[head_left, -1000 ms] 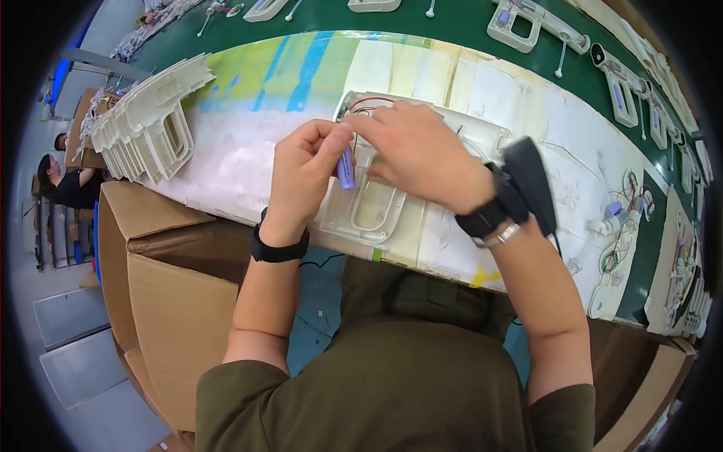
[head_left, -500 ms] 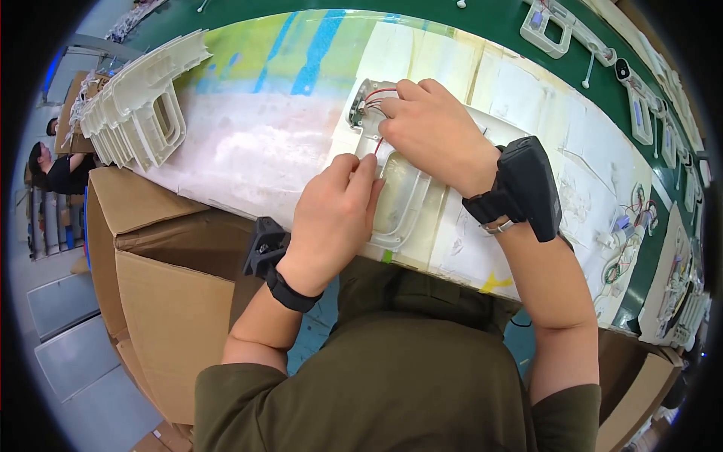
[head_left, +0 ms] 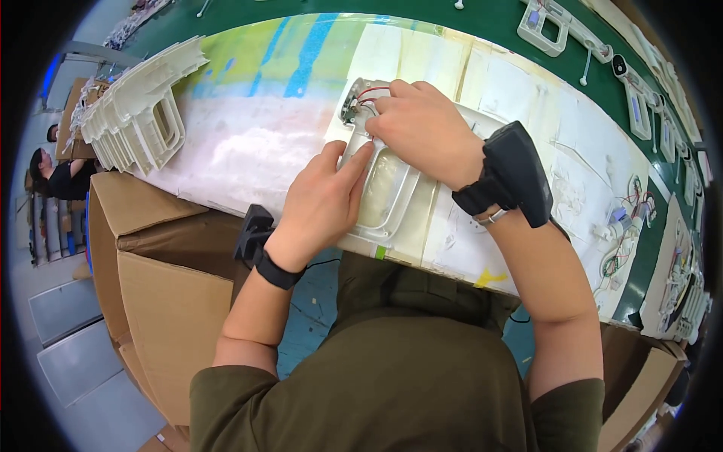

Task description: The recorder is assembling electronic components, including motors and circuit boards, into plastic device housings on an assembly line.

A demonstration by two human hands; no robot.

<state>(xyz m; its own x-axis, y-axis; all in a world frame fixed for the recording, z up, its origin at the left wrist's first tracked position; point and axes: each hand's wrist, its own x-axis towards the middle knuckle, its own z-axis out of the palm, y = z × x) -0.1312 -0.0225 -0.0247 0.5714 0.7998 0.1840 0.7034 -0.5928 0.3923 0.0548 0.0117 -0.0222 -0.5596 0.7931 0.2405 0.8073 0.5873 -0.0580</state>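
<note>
At the white housing (head_left: 407,197), purple cylinder's gone from view; left hand (head_left: 320,194) half-spread, right hand (head_left: 425,135) curled, holds unclear.

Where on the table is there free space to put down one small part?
The widest bare patch lies between the stacked white shells and the left hand. Another lies beyond the open white housing, toward the green surface. It is crowded at the housing, under both hands, and at the right end, with wired parts.
</note>
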